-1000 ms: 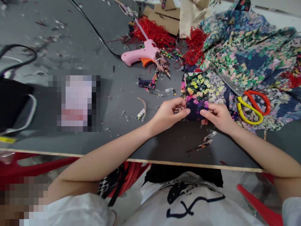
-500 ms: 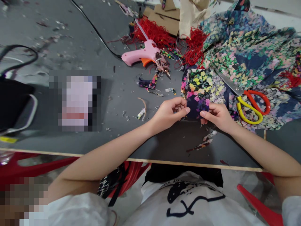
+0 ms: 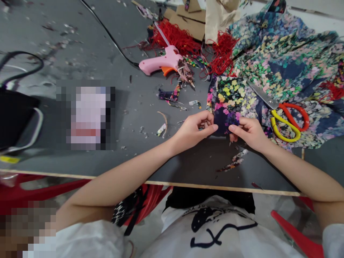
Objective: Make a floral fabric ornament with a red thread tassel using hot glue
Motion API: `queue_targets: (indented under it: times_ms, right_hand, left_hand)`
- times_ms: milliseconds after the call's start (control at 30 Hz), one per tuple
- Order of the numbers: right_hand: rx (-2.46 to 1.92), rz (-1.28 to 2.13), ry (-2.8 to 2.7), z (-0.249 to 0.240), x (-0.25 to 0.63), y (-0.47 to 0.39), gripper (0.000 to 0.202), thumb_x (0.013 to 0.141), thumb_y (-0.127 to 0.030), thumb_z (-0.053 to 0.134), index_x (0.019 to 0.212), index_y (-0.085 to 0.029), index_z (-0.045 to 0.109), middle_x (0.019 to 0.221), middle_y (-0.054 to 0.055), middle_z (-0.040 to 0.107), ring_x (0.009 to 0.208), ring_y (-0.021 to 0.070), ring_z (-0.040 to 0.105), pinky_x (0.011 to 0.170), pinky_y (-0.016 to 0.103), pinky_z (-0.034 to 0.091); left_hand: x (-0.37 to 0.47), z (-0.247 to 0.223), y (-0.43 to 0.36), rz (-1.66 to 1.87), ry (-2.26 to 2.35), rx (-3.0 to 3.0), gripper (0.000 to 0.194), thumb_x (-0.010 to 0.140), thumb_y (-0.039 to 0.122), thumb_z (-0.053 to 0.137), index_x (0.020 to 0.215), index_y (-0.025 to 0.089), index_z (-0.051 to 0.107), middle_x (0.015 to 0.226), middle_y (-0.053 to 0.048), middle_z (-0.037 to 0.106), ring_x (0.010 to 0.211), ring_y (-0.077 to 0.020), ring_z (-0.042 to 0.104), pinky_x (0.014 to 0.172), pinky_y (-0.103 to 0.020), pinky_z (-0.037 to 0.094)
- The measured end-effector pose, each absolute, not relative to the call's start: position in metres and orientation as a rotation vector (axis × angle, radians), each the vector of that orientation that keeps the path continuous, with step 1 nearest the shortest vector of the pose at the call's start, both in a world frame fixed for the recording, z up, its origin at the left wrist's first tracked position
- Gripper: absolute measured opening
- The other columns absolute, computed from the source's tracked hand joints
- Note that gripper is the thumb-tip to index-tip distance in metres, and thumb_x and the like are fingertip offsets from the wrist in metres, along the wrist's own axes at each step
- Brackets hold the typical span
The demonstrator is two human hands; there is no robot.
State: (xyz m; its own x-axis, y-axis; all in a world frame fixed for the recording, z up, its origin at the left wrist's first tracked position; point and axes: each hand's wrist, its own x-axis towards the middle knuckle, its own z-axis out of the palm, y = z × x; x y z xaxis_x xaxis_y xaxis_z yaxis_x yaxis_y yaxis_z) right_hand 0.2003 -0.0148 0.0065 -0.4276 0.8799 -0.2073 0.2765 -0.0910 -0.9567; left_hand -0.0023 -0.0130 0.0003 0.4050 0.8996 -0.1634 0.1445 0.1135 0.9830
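A small piece of dark floral fabric, printed with yellow, pink and purple blossoms, is held by its near edge just above the grey table. My left hand pinches its near left corner, thumb on top and fingers curled under. At the near right corner, my right hand grips the same piece between thumb and fingers. Scissors with one red and one yellow handle lie to the right, on a large heap of floral cloth. The fingertips beneath the fabric are partly hidden.
A pink glue gun with a black cord lies behind my left hand. Red threads and cardboard sit at the back. Fabric scraps are scattered about. A blurred-out phone-like object and a black bag are left.
Both hands keep their hold and barely shift. The fabric's far edge has moved slightly, and the scrap near the table's front edge has moved a little.
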Motion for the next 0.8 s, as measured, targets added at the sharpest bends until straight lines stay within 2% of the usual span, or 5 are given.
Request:
queue_targets:
  times_ms: [267,800]
  right_hand:
    - [-1.24,1.542,-1.725,0.0058,0.2012,-0.0139,0.045,0.081,-0.055,0.059,0.057,-0.018,0.054,0.051,0.001,0.065,0.044,0.0091,0.056,0.046,0.021,0.044]
    - [-1.247,1.545,-1.719,0.005,0.2018,-0.0137,0.046,0.082,-0.058,0.057,0.058,-0.018,0.056,0.051,0.001,0.065,0.044,0.009,0.056,0.046,0.02,0.043]
  left_hand:
    - [-0.0032,0.0014,-0.0136,0.757,1.003,1.362,0.021,0.077,0.029,0.061,0.068,0.018,0.045,0.053,0.007,0.042,0.047,-0.0055,0.039,0.05,-0.019,0.031]
    - [-0.0036,0.0008,-0.0128,0.721,1.002,1.425,0.02,0.077,0.028,0.058,0.066,0.017,0.045,0.054,0.007,0.042,0.049,-0.0053,0.039,0.051,-0.019,0.031]
